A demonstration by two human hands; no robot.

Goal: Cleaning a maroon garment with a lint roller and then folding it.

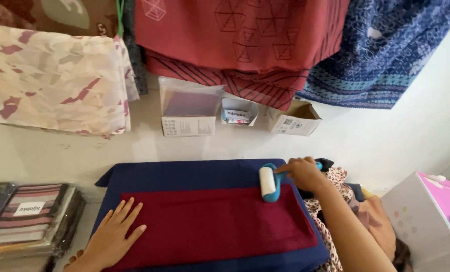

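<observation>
Flat and open, the left hand (115,232) pressed the maroon cloth's (215,226) near-left corner, while the right hand (303,172) gripped a lint roller (268,183) on its far-right corner, roller axis crossing the cloth's length.

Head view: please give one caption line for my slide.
Right hand rolls a lint roller over maroon cloth; left hand presses it flat.

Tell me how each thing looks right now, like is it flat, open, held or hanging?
dark red cloth: spread flat on the blue pad.
blue pad: lying flat, partly covered.
lint roller: held, roller on the cloth's edge.
right hand: gripping the roller handle.
left hand: flat, fingers spread, pressing the cloth.
small boxes: open at the top.
hanging fabrics: draped overhead.
packaged cloths: stacked, wrapped.
</observation>
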